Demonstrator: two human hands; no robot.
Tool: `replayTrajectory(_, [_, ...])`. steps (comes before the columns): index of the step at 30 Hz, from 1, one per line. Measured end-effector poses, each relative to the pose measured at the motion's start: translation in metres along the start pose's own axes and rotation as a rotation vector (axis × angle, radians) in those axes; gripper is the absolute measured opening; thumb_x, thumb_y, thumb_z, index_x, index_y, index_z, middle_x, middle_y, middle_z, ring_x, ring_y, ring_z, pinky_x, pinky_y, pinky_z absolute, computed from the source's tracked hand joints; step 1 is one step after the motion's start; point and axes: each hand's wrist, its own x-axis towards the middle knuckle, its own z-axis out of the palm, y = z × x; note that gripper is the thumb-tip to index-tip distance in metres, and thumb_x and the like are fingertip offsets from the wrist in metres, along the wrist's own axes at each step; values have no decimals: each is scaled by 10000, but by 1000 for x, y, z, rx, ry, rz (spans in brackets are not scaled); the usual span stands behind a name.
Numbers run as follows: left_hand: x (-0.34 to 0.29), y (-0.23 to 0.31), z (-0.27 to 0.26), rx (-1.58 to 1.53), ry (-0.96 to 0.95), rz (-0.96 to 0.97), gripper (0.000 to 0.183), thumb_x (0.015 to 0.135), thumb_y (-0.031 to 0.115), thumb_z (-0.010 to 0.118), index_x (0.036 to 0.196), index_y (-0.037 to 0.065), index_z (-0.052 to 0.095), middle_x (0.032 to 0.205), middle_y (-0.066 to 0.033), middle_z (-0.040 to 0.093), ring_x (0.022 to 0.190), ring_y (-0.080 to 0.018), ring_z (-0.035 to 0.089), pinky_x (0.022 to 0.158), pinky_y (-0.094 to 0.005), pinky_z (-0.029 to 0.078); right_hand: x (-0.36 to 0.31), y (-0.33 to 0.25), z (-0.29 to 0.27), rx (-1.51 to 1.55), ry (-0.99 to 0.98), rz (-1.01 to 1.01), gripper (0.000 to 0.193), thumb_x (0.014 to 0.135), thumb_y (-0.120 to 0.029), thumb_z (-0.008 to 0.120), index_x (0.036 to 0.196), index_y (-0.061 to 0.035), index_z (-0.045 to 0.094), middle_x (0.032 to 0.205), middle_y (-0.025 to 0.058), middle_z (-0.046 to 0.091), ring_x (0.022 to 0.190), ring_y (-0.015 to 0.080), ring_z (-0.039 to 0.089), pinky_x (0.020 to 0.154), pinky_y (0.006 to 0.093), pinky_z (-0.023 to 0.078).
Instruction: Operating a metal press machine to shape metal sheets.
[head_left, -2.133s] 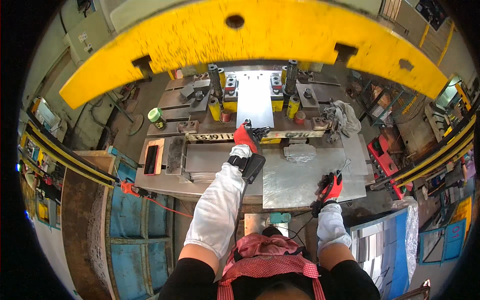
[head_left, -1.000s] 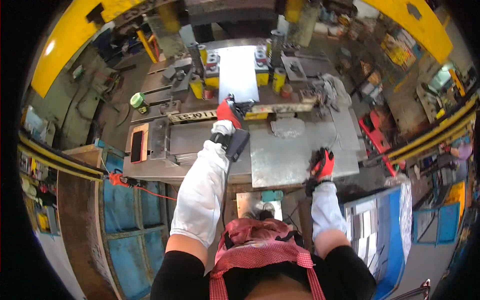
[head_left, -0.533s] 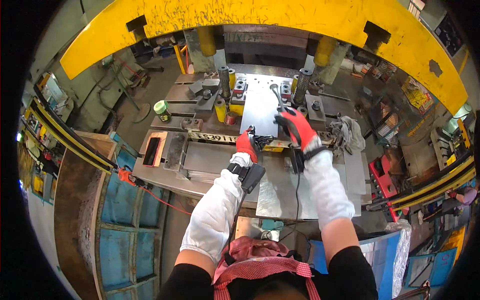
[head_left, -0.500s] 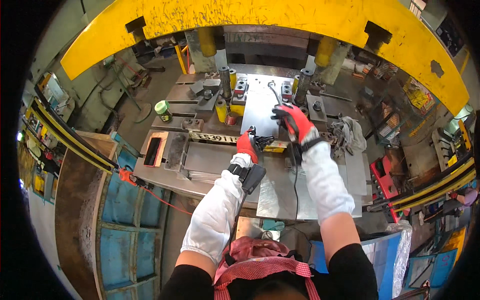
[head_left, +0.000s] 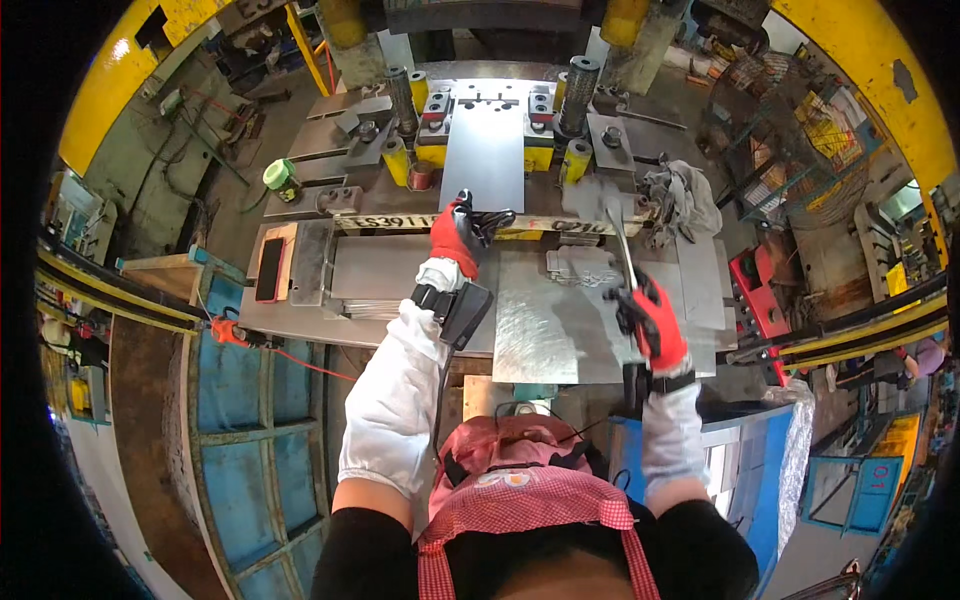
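My left hand (head_left: pixel 460 238), in a red and black glove, is at the near edge of a flat grey metal sheet (head_left: pixel 486 160). Its thumb and fingers are spread and seem to touch that edge. The sheet lies between the posts of a press die, with dark slots at its far end. My right hand (head_left: pixel 648 322), gloved alike, is closed around a thin long-handled tool (head_left: pixel 624 245). That tool points away from me, its head blurred near the die's front edge. Below it lies a shiny metal plate (head_left: pixel 537 335).
A stack of sheets (head_left: pixel 385 309) and a phone-like dark slab (head_left: pixel 270 268) lie at left, with a green-lidded jar (head_left: pixel 281 178) behind. Grey rags (head_left: pixel 683 203) and a red control box (head_left: pixel 757 300) are at right. Yellow press frame parts (head_left: pixel 870 90) arch overhead.
My right hand has drawn back and to the right, taking the tool off the sheet. My left hand stays at the sheet's near edge. The whole view has shifted.
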Motion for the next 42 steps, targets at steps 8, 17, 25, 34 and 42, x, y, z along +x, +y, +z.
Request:
replayTrajectory(8, [20, -5, -2, -30, 152, -128, 385, 911, 318, 492, 1093, -18, 448, 977, -234, 589, 839, -404, 611, 791, -506, 520, -17, 82, -68, -71, 101, 213, 410, 857, -148, 548, 1251, -61, 478, 802, 56, 634, 474, 55, 447, 423, 208, 355])
replayTrajectory(17, [32, -14, -39, -19, -15, -87, 333, 909, 279, 517, 1056, -13, 454, 936, -235, 583, 788, -385, 624, 735, -435, 557, -27, 53, -20, -18, 147, 125, 447, 849, -94, 540, 1286, -77, 448, 776, 65, 645, 438, 51, 434, 397, 206, 348])
replayTrajectory(25, [164, -44, -60, 233, 89, 16, 324, 886, 332, 506, 894, 17, 579, 788, -200, 620, 654, -318, 595, 612, -384, 472, -39, 54, -16, 10, 235, 113, 477, 826, -77, 561, 1286, -59, 434, 779, 84, 636, 435, 82, 466, 387, 231, 366])
replayTrajectory(34, [204, -39, -90, 619, -77, 133, 439, 933, 281, 426, 1186, -76, 403, 1006, -305, 569, 884, -412, 607, 795, -465, 534, -47, 107, -60, 51, 531, -61, 461, 852, -107, 519, 1300, -65, 418, 741, 88, 611, 428, 83, 466, 379, 230, 385])
replayTrajectory(42, [-60, 27, -31, 463, 69, 146, 410, 932, 218, 461, 1296, 37, 409, 1193, -166, 535, 975, -293, 595, 824, -417, 503, -42, 153, -83, 332, 660, -33, 358, 856, -179, 559, 1189, -131, 439, 637, 64, 535, 419, 151, 475, 356, 274, 391])
